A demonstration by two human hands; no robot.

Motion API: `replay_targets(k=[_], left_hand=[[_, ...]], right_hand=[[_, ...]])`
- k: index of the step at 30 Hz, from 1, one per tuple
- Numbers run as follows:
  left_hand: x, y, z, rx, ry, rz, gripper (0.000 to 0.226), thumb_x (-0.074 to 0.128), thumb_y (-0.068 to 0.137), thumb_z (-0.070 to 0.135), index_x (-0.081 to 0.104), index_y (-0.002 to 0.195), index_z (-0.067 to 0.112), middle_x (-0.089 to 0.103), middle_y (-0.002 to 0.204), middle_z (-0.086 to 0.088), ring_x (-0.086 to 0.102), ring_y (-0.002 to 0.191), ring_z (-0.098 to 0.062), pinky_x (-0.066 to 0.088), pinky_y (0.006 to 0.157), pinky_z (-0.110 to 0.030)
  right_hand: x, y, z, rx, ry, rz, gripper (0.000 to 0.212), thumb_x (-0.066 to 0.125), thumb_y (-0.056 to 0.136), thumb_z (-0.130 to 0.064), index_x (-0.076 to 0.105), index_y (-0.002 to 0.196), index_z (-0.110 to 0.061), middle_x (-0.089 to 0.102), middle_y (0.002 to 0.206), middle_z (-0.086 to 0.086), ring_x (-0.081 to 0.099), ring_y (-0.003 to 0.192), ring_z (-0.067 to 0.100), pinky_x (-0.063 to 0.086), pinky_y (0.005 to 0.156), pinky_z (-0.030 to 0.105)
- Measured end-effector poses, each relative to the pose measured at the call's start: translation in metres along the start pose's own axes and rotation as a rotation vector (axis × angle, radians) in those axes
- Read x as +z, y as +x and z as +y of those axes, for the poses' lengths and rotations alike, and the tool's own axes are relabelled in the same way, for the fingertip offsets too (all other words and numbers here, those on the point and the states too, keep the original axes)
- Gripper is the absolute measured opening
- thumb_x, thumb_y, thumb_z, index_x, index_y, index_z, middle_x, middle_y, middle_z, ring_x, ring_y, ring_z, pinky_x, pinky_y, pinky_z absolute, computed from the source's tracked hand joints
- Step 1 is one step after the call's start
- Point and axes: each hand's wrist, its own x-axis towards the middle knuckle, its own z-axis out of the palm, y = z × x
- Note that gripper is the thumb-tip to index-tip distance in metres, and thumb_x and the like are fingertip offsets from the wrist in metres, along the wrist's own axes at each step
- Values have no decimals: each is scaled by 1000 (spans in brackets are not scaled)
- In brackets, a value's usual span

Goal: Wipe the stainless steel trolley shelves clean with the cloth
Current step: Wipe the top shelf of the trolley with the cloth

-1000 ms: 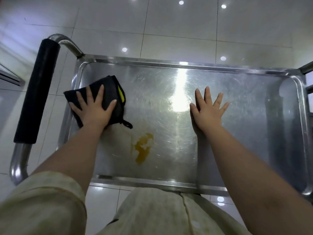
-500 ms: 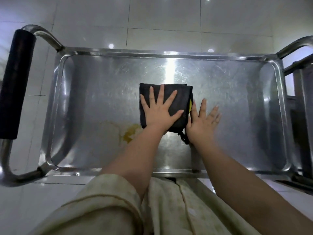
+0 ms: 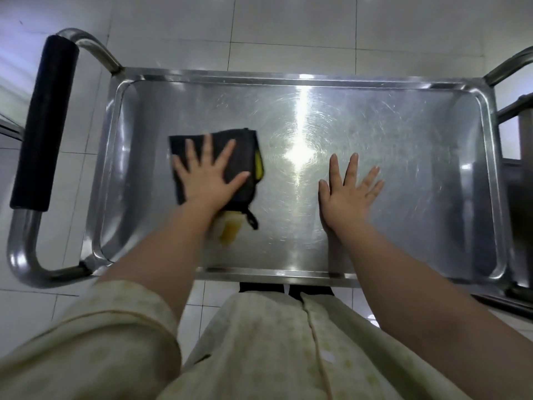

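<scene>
The top shelf of the stainless steel trolley (image 3: 418, 157) fills the middle of the view, scratched and shiny. My left hand (image 3: 206, 174) lies flat with fingers spread on a folded black cloth (image 3: 245, 151) with a yellow edge, left of the shelf's centre. A yellow-orange smear (image 3: 229, 230) sits just below the cloth, beside my left wrist. My right hand (image 3: 347, 192) rests flat and empty on the bare metal to the right of centre.
A black-padded push handle (image 3: 43, 125) on a steel tube stands at the trolley's left end. Another steel rail (image 3: 507, 67) and frame parts are at the right end. White floor tiles (image 3: 288, 30) surround the trolley.
My left hand slid the cloth from the left end to the centre beside my right hand, then back leftward. The right hand stayed flat on the shelf. The camera view shifted.
</scene>
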Motion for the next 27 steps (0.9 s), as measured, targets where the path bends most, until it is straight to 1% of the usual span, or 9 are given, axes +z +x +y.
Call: replay_targets(k=[4,6,8,10,15,18,20,23,27], left_hand=[[12,-10,109,115,-18,-39,85,7,73,91,-8,149,54,-14,164,0,-17,147,-41,-16,108,-68],[14,-17,128,126,-35,-48,84,9,76,90,-5,150,53,-14,164,0,-17,147,-40,-17,108,-67],[14,-17,113,149,-36,-34,84,10,75,91,-3,149,55,-12,164,3,-17,148,-36,-16,110,-66],[10,-14,72,136,-27,-17,84,11,73,93,-4,148,57,-11,165,6,-15,149,-33,-12,112,-65],[-4,-14,-85,-124,-42,45,85,16,73,91,1,149,57,-2,165,4,-4,150,-33,0,115,-65],[-7,-21,-144,-157,-10,52,84,14,73,90,2,149,56,-5,165,5,-6,150,-32,-2,115,-64],[-4,-23,-145,-144,27,62,82,11,75,89,-2,149,56,-6,165,4,-7,150,-32,-5,115,-63],[1,-21,-118,-111,1,67,79,12,79,87,-5,149,55,-6,165,1,-8,149,-36,-8,114,-64],[0,-21,-89,-66,4,59,80,9,79,87,-7,150,53,-7,165,0,-10,149,-37,-7,114,-65]], right_hand=[[0,-1,1,11,-7,-3,60,-2,95,-58,-10,152,-43,-13,164,2,-15,144,49,-12,113,64],[-1,-1,2,15,0,-6,59,-2,94,-58,-12,151,-46,-14,164,0,-16,144,47,-13,114,62],[-1,-2,2,13,-2,1,57,1,96,-58,-13,150,-47,-16,163,-2,-19,145,45,-15,114,61],[-2,-3,2,16,-1,-1,57,4,98,-58,-14,150,-47,-18,163,-3,-21,145,44,-16,114,59],[-6,-3,1,21,-8,-30,58,6,97,-58,-15,150,-47,-19,163,-2,-20,145,43,-14,115,59],[-4,-4,0,16,-26,-10,58,5,97,-58,-15,150,-47,-18,163,-2,-19,145,45,-12,115,60],[-3,-3,-1,26,-10,-2,58,6,97,-58,-14,151,-46,-16,163,0,-17,145,46,-11,115,62],[-5,-8,-7,29,14,-45,62,7,95,-60,-13,152,-44,-17,163,2,-16,144,48,-8,113,66],[11,-50,-28,-174,-76,-60,61,-1,94,-64,-20,149,-45,-25,159,0,-18,144,48,-9,113,65]])
